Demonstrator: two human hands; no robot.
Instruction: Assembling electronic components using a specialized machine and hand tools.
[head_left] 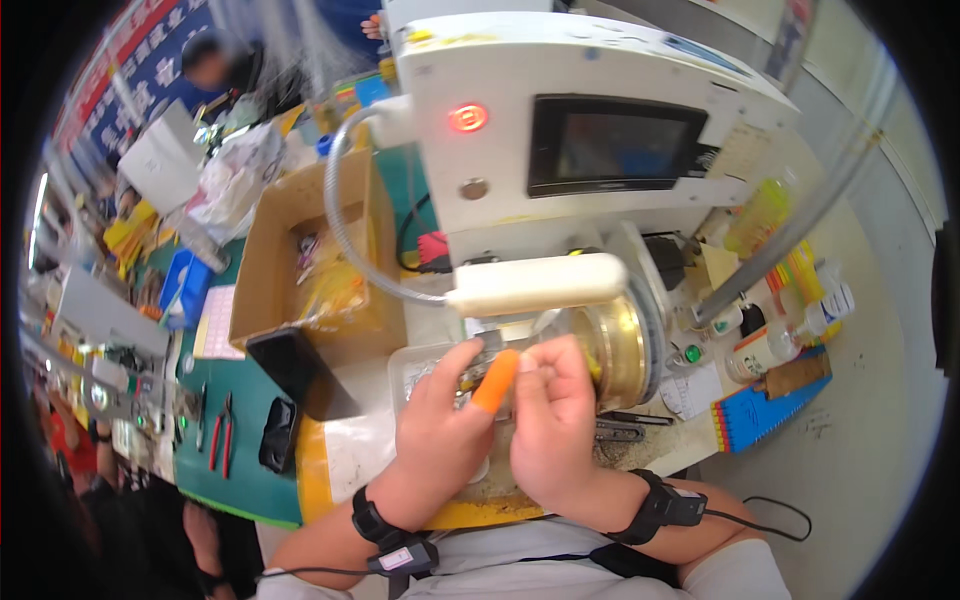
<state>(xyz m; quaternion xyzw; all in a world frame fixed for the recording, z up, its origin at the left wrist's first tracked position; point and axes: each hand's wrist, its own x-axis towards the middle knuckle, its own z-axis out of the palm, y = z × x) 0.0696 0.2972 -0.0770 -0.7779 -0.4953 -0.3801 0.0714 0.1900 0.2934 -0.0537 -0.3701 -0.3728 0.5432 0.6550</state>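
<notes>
My left hand (437,435) is in front of the machine, with an orange finger cot (496,383) on one digit. Its fingers curl in around something small and greyish that I cannot make out. Close beside it, my right hand (556,430) pinches thumb and forefinger together near the tip of the orange cot; what lies in the pinch is hidden. Just beyond the right hand sits the machine's brass-coloured wheel (622,350). Above both hands runs a cream cylindrical lamp (540,283) on a flexible metal hose. A translucent tray (405,368) is partly covered by my left hand.
A white machine housing (480,80) with a dark screen (620,145) rises behind. To the left are a cardboard box (270,265), a dark phone-like slab (300,375), a black case (279,436) and red-handled pliers (222,440). Bottles (762,352) and a blue booklet (775,405) lie right.
</notes>
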